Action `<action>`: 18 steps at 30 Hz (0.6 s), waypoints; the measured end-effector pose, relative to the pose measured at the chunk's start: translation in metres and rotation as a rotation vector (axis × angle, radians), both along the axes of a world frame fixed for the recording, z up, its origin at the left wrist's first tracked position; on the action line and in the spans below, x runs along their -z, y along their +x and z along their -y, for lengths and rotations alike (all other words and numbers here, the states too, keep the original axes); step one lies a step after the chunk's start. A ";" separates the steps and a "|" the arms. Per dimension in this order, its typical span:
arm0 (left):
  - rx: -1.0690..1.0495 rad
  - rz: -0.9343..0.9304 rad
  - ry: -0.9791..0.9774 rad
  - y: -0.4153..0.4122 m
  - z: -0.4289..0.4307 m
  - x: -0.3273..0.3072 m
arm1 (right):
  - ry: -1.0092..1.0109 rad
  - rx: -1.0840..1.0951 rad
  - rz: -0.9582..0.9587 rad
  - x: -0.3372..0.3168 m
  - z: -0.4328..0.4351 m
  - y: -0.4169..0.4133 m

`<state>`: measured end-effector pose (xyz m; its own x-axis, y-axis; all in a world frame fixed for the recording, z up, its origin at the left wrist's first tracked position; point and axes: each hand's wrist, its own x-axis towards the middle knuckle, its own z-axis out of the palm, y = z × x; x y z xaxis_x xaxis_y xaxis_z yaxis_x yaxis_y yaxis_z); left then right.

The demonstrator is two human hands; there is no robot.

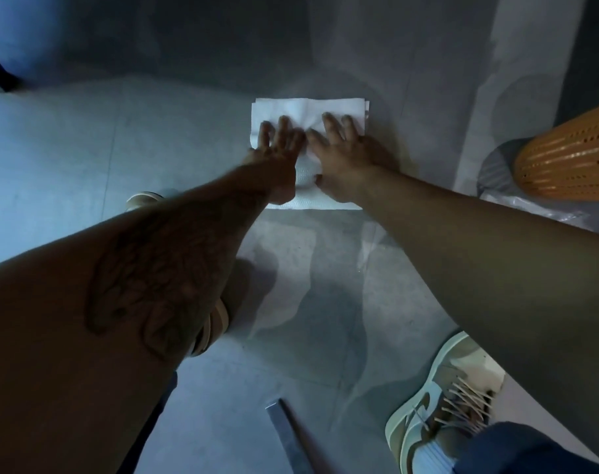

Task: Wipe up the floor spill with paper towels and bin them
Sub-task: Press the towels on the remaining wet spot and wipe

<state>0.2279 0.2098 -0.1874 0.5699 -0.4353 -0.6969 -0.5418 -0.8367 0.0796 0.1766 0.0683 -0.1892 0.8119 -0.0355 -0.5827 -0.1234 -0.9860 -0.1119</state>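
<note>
While spread flat on the grey floor (86, 148), pinned under both palms: folded stack of white paper towels (308, 109). Left hand (277, 145) laid on left half of the towels, fingers straight and splayed, nothing gripped. Right hand (342, 155) just beside it on right half, likewise flat, thumb reaching toward near edge. Palms down rather than pinching, probably to put weight across the whole stack and soak liquid before any sweep. Set side by side, touching or nearly so, likely to cover full width and stop sliding.

Near side of the towels: pale, wet-looking patches on the floor, hard to tell spill from reflection. Faint yellowish mark just right of the towels.

Well right of the towels: orange perforated basket (571, 159), and beneath it a grey round bin (494, 172), apparently lined with clear plastic; handy for the drop.

Nearer than the towels: pale sneaker (445, 398) to the right, second shoe (219, 316) mostly hidden under left forearm, metal bar (287, 436) at bottom edge.

Judged stage: blotting under way, binning not yet done. Risk: soaked paper tearing if dragged hard.
</note>
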 end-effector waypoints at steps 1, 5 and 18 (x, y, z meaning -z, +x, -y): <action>0.003 -0.001 0.001 -0.007 -0.002 -0.001 | -0.008 -0.019 0.015 0.001 -0.001 -0.006; -0.004 -0.015 0.021 -0.041 -0.008 -0.003 | -0.002 -0.049 0.040 0.004 -0.005 -0.037; 0.080 0.016 0.080 -0.124 -0.019 -0.006 | 0.100 -0.055 0.039 0.005 -0.008 -0.118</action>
